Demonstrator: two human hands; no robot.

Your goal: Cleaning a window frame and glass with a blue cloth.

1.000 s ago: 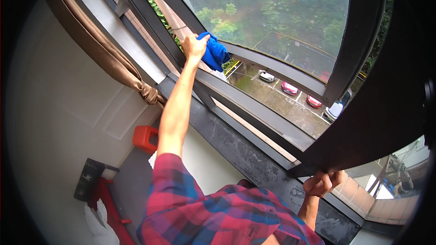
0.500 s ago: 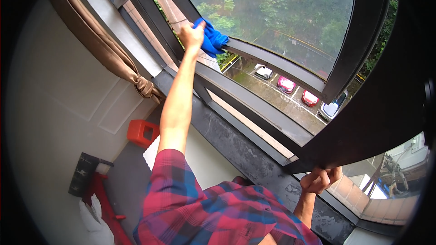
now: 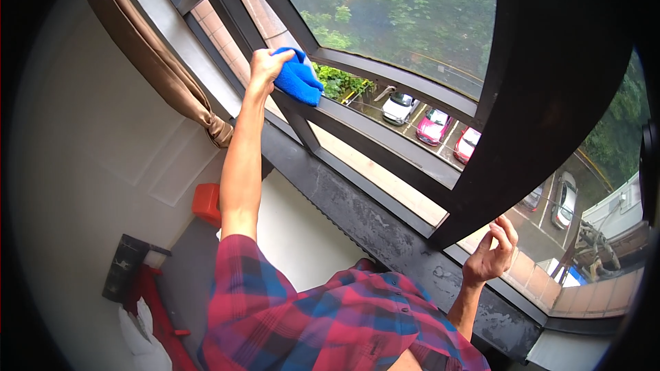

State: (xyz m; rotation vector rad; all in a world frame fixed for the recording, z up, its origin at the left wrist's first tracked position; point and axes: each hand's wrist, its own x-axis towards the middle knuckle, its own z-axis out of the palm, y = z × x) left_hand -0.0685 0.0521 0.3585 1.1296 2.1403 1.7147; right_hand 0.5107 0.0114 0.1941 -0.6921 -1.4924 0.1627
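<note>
My left hand (image 3: 267, 71) is closed around a bunched blue cloth (image 3: 298, 81). The cloth hangs over the lower bar of the dark window frame (image 3: 385, 141), near its left upright. The tilted-out window sash (image 3: 385, 75) with its glass pane (image 3: 405, 14) stands beyond and to the right of the cloth, apart from it. Over at the right, my right hand (image 3: 489, 255) is raised just beside the foot of the thick dark post (image 3: 495, 165). Its fingers are loosely curved and spread, with nothing seen in them.
A dark, worn sill (image 3: 364, 216) runs below the window. A tied brown curtain (image 3: 155, 62) hangs at the left. Lower left are an orange-red container (image 3: 206, 204) and a red object (image 3: 159, 302) with a white cloth (image 3: 141, 336). Outside, parked cars (image 3: 432, 126) stand far below.
My left hand has drawn the blue cloth down and left, off the sash to the lower frame bar. My right hand has come away from the post's foot, its fingers loosening.
</note>
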